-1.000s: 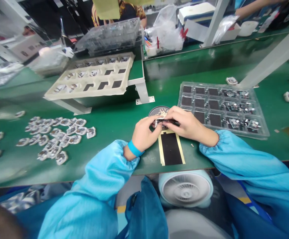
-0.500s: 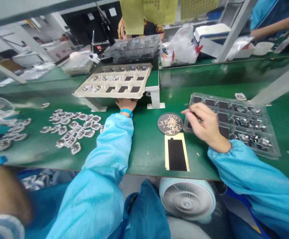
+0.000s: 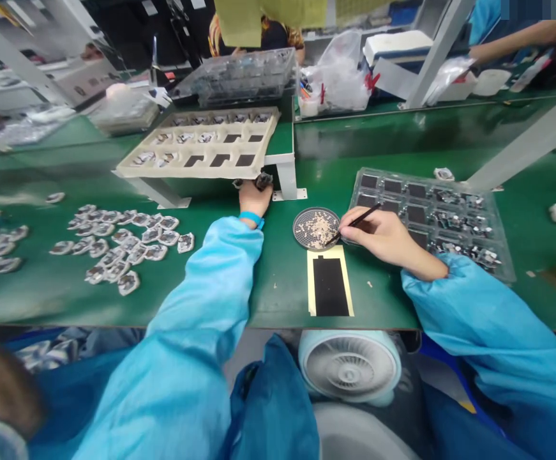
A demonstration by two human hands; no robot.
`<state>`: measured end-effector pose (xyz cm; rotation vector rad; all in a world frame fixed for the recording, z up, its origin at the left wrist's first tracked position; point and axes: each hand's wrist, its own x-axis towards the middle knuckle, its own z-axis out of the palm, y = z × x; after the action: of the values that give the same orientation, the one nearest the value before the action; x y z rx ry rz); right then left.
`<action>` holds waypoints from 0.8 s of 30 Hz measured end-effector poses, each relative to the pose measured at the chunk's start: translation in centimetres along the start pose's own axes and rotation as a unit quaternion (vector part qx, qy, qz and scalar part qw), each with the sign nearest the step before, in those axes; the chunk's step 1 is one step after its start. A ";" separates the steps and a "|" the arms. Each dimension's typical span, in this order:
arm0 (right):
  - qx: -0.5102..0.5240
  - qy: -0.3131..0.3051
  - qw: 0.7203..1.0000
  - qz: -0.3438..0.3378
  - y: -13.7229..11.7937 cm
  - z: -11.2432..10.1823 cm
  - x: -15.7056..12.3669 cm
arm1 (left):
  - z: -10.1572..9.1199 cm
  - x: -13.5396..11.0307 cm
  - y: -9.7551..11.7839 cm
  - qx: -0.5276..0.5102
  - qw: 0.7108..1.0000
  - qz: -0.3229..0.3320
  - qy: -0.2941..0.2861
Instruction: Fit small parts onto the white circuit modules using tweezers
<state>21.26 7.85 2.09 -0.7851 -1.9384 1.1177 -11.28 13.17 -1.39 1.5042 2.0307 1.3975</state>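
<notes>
My right hand point(image 3: 378, 235) grips black tweezers point(image 3: 364, 216), their tips over the near right edge of a round grey dish point(image 3: 297, 239). Small pale pieces point(image 3: 323, 225) lie scattered in that dish. Under the front edge of the raised cream tray point(image 3: 186, 171), my left hand point(image 3: 255, 198) has its fingers closed around a small dark-and-white part point(image 3: 263, 181), partly hidden by the fingers. Just below the dish, a black rectangular sheet point(image 3: 331, 287) lies on yellow paper point(image 3: 311, 281).
Many small white-rimmed parts point(image 3: 136, 252) lie on the green bench point(image 3: 278, 300) to the left. At right stands a clear compartment tray point(image 3: 500, 249) with black pads and small parts. A metal leg point(image 3: 287, 179) supports the shelf. Another person's arm point(image 3: 512, 43) shows at upper right.
My left hand has come out from under the shelf with a small part at its fingers. My right hand has lowered the tweezers to the dish. The view has shifted slightly.
</notes>
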 end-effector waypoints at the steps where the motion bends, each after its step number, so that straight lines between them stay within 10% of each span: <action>1: -0.024 -0.015 1.000 -0.013 -0.1 -0.1 -0.3 | -0.5 -1.1 -0.4 -0.017 1.000 -0.008 0.012; 11: -0.081 -0.024 0.996 -0.032 1.1 0.6 -1.0 | -1.8 -9.8 5.2 -0.309 0.920 -0.126 -0.207; 24: -0.096 -0.006 0.995 -0.006 0.6 0.7 -1.2 | -2.0 -12.1 7.1 -0.284 0.912 -0.091 -0.283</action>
<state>21.36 6.85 0.99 -0.8681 -2.0810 0.9392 -3.11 1.92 1.44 1.2254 1.2337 1.1531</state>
